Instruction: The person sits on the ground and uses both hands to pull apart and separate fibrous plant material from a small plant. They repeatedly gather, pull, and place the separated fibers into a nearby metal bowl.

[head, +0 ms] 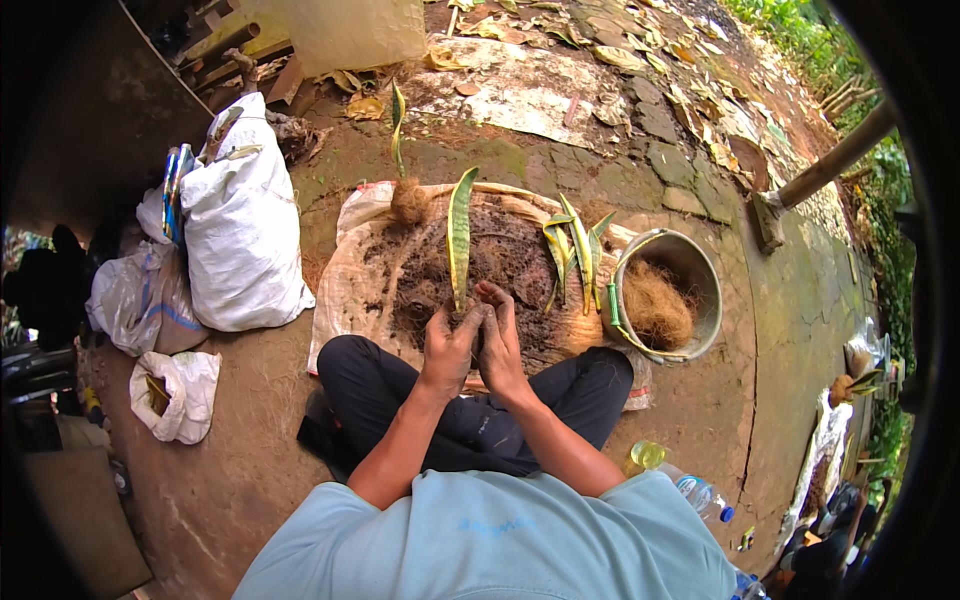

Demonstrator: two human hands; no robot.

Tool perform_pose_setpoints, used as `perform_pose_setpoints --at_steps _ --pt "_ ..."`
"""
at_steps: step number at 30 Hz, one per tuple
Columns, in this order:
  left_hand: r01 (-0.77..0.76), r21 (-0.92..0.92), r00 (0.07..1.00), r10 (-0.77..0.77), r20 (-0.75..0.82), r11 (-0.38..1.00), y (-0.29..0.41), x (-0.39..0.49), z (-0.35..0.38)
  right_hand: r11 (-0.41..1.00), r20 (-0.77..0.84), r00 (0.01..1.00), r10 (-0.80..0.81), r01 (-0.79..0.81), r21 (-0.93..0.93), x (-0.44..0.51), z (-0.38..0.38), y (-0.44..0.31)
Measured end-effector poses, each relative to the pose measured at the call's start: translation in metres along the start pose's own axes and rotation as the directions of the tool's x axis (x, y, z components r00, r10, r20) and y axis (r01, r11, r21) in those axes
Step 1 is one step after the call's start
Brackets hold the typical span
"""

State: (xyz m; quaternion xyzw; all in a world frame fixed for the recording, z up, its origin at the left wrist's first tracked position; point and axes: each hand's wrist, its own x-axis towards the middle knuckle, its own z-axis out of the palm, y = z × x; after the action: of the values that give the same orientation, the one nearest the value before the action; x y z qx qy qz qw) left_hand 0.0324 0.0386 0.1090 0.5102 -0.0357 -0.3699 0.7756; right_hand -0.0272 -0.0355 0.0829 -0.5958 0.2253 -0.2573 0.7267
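Note:
Both my hands come together over the dark potting mix spread on a woven plastic sack. My left hand holds the base of a yellow-edged snake plant leaf, which stands upright. Pressed in from the other side, my right hand cups the plant's lower end. Something dark shows between the palms, but the fingers mostly hide it. Soil coats the fingertips. Several more snake plant leaves lie at the sack's right side. Beyond its far left edge, another snake plant rises from a fibre-wrapped root ball.
A bucket with a green-sleeved handle holds coconut fibre on the right. White sacks stand at left, near a small open bag. Plastic bottles lie behind my right elbow. A wooden post stands far right.

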Motion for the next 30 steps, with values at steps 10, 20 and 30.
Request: perform_pose_setpoints --at_steps 10,20,30 --pt "-0.078 -0.054 0.995 0.075 -0.065 0.995 0.005 0.008 0.013 0.974 -0.007 0.999 0.034 -0.031 0.224 -0.005 0.011 -0.008" --pt "-0.253 0.074 0.967 0.249 0.061 0.965 0.0 -0.005 0.026 0.834 -0.092 0.996 0.018 0.036 0.55 0.006 0.009 -0.018" --pt "-0.126 -0.247 0.974 0.168 0.154 0.961 0.014 -0.009 0.015 0.651 -0.028 0.968 0.25 -0.146 0.745 0.0 0.014 -0.035"
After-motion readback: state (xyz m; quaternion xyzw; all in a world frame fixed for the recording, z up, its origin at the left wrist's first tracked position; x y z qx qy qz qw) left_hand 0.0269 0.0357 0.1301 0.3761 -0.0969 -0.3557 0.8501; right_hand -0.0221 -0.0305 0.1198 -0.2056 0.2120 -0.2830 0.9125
